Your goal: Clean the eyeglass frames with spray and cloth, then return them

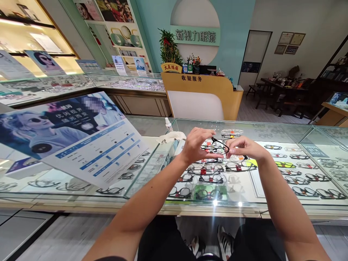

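A pair of dark-framed eyeglasses (pixel 220 142) is held above the glass counter between my two hands. My left hand (pixel 198 145) grips it from the left, with thumb below and fingers above. From the right, my right hand (pixel 247 148) pinches the frame near a lens with its fingertips. Part of the eyeglasses is hidden by my fingers, and the rest blends with the frames under the glass. To the left of my left hand, a pale cloth (pixel 171 137) lies crumpled on the counter. A small white spray bottle (pixel 168 125) stands just behind it.
Beneath the glass top, the display counter (pixel 272 125) holds rows of eyeglasses (pixel 210 179). A large printed price board (pixel 108 152) leans over the counter at left. Beyond stands a yellow cashier desk (pixel 231 98) with a plant (pixel 170 49) on it.
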### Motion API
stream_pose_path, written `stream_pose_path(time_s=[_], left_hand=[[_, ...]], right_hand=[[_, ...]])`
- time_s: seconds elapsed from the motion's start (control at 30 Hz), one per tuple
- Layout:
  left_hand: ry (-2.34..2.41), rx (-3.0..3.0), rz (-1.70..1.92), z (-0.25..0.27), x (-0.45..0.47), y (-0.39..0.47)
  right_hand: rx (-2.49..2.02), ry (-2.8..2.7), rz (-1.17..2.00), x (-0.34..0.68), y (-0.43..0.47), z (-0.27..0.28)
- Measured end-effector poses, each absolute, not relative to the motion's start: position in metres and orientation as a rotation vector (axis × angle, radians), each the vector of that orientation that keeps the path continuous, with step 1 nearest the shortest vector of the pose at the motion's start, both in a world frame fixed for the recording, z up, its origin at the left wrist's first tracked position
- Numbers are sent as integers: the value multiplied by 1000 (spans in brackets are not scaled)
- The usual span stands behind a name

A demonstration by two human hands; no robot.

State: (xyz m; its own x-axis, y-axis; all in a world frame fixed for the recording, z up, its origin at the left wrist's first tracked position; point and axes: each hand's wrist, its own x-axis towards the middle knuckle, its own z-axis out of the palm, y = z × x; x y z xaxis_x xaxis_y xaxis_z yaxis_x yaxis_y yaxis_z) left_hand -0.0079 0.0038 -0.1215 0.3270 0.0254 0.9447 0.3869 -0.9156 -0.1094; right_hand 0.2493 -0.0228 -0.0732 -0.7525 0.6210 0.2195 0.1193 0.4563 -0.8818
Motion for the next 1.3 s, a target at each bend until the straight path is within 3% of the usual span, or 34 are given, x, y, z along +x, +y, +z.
stream_pose_path(time_s=[0.2,0.5,0.67,0.83,1.0,1.3], left_hand=[[-638,-2154,-1680,-127,-13,9],[-1053,-1903,-2123,-112,-24,15],[-1008,-1882,-2269,-86,-24,14],[-958,-1944,-2233,-33,-15,10],[-916,-1918,-2176,10,-7,-2],[-919,-1871,-2087,11,-12,-15]], right_hand=[[-742,-1836,883,246,-22,-76],[-801,-1688,133,227,-39,-83],[-878,-1666,65,215,-40,-73],[-854,-1679,12,216,-33,-26],[-847,-1694,-261,217,-34,17],[-878,-1640,-338,213,-55,25]])
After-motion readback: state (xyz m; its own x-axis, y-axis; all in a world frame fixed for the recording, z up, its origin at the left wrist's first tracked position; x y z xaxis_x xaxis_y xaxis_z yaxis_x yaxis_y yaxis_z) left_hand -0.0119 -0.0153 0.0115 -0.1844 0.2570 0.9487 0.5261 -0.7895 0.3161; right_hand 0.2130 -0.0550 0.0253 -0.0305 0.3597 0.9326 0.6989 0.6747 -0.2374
